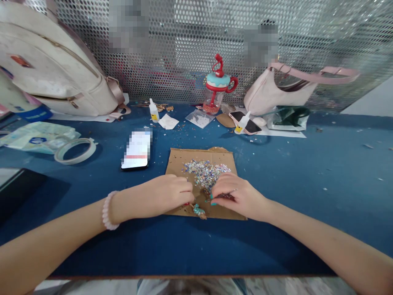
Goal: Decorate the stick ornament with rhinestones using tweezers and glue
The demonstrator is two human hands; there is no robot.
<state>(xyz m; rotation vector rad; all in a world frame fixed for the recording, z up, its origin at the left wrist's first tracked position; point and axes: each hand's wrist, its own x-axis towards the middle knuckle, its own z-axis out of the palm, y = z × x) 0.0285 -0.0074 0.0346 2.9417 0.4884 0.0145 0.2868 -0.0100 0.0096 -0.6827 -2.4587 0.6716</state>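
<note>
At the near edge of a cardboard sheet (178, 164), the left hand (167, 194) is closed around one end of a small ornament (199, 211), whose turquoise, glittering part pokes out past the fingertips, close to the cardboard; whether it touches is hard to tell. A bit of red shows beside the fingers. Facing it, the right hand (239, 196) pinches a slim dark tool (227, 196), its tip pointing toward the ornament and apart from it, as far as can be seen. A pale beaded bracelet (109, 211) circles the left wrist.

Just beyond both hands, a loose heap of sparkling stones (205, 174) spreads over the cardboard. By my reading, the work is partway: the turquoise section looks covered, the brownish tip seems plainer, and plenty of stones lie unused. The part inside the left hand is hidden, so how much remains there cannot be told.

Farther out on the blue table (307, 184), a lit phone (137, 149) lies to the left, with a roll of tape (75, 161) past it. Toward the back stand two small bottles, one on the left (154, 111) and one on the right (242, 123), and between them a red-handled cup (217, 80), near the perforated metal panel (190, 53).
</note>
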